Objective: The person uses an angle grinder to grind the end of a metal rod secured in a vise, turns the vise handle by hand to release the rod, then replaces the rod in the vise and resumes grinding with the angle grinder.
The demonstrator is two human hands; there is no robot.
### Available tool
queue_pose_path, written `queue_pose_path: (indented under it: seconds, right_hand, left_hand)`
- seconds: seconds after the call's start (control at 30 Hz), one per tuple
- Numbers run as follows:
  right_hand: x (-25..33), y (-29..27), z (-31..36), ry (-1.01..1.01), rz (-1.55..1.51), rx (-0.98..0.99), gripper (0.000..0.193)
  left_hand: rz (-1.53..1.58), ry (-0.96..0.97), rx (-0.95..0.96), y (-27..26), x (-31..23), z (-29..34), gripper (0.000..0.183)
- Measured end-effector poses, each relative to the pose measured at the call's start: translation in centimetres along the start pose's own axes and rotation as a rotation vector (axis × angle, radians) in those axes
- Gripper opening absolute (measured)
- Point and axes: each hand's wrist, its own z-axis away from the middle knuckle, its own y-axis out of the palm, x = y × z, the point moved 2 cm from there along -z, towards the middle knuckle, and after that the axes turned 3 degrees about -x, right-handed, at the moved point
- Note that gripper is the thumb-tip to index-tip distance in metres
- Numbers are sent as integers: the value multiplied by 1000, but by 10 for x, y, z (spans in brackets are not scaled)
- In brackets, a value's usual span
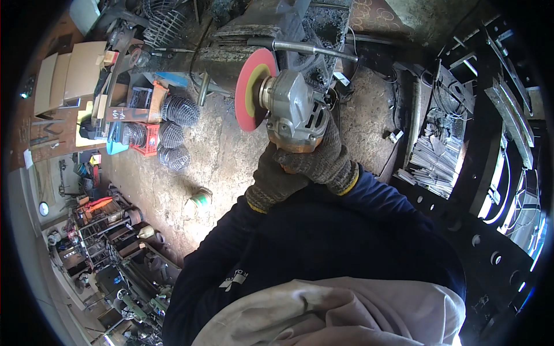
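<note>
Both of my hands wear dark knitted gloves with yellow cuffs and hold an angle grinder in front of my chest. My right hand wraps around the body behind the metal gear head. Lower and to the left, my left hand is closed against the underside of the tool, its fingers partly hidden. A red and yellow disc faces left on the grinder, and I cannot tell whether it spins. Just beyond the grinder, a metal rod with a threaded end lies across a worn, dark steel block.
Wire coils and a red crate stand on the floor at left. A round can with a green band sits nearer. Thin metal strips are piled at right beside a large dark steel beam. Machinery stands lower left.
</note>
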Motion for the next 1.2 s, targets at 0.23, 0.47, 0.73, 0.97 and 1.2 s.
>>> queue_pose_path:
  seconds: [0.23, 0.47, 0.73, 0.97, 1.2]
  right_hand:
    - [9, -2, -7, -52, -19, 2, 100]
    - [8, 4, -9, 92, -567, 26, 99]
    - [18, -8, -11, 31, 27, 16, 97]
    - [21, -6, -14, 62, 5, 30, 96]
    - [26, -7, -17, 21, -34, 88, 96]
  left_hand:
    - [93, -32, 31, -2, -6, -7, 91]
    - [158, -127, 48, -4, -9, -9, 93]
    - [102, -84, 19, -2, -9, -8, 92]
    - [71, -22, -24, 0, -5, -7, 92]
    - [150, -16, 5, 0, -2, -10, 94]
